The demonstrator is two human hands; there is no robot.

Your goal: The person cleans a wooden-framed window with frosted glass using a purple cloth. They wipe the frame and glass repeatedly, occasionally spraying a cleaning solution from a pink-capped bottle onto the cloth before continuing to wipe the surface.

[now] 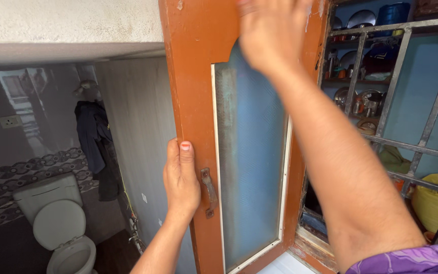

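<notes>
An orange-brown wooden window shutter [193, 76] with a frosted bluish glass pane [252, 167] stands swung open in front of me. My left hand [181, 177] grips the shutter's outer edge, thumb on the front face, just left of a small rusty metal latch [209, 192]. My right hand [272, 33] is blurred and lies flat against the top of the glass and frame, fingers together, holding nothing that I can see. My right forearm crosses the pane diagonally, a purple sleeve [406, 261] at the bottom right.
A grey metal window grille [396, 86] stands behind the shutter, with shelves of steel pots and a yellow container [434, 195] beyond. Left of the shutter: a white toilet [59, 223], dark clothes hanging [95, 142], a wall socket [10, 122], a grey wall.
</notes>
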